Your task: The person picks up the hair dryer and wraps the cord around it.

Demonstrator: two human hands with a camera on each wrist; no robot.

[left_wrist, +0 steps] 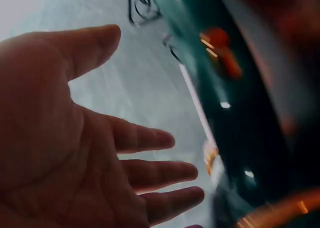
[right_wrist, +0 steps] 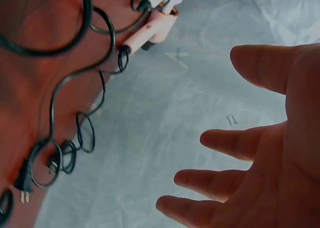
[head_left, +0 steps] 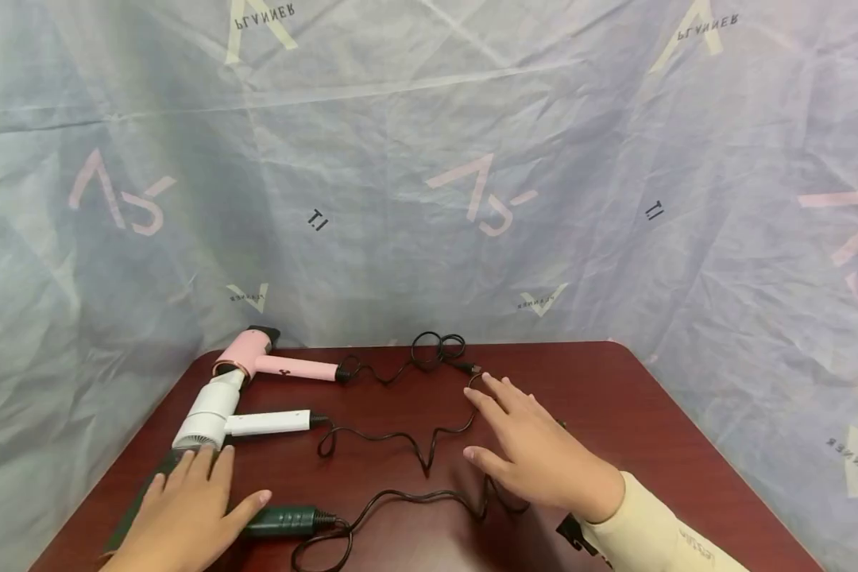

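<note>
My left hand (head_left: 186,508) is spread over the dark green hair dryer (head_left: 286,521), hiding much of its body. In the left wrist view the fingers are extended beside the green barrel, with a gap around the thumb; its orange switch is blurred. A white hair dryer (head_left: 210,413) lies just beyond that hand, and a pink hair dryer (head_left: 245,351) with a dark nozzle lies behind it. Over the black cords at the table's right half, my right hand (head_left: 536,453) has its fingers extended and holds nothing. The right wrist view shows its palm (right_wrist: 300,153) apart from the cords.
Black cords run rightward from the handles across the dark red table (head_left: 651,445). A plug (right_wrist: 22,180) hangs near the table edge in the right wrist view. Something black (head_left: 575,534) lies partly under my right sleeve. A printed grey sheet (head_left: 400,262) surrounds the table.
</note>
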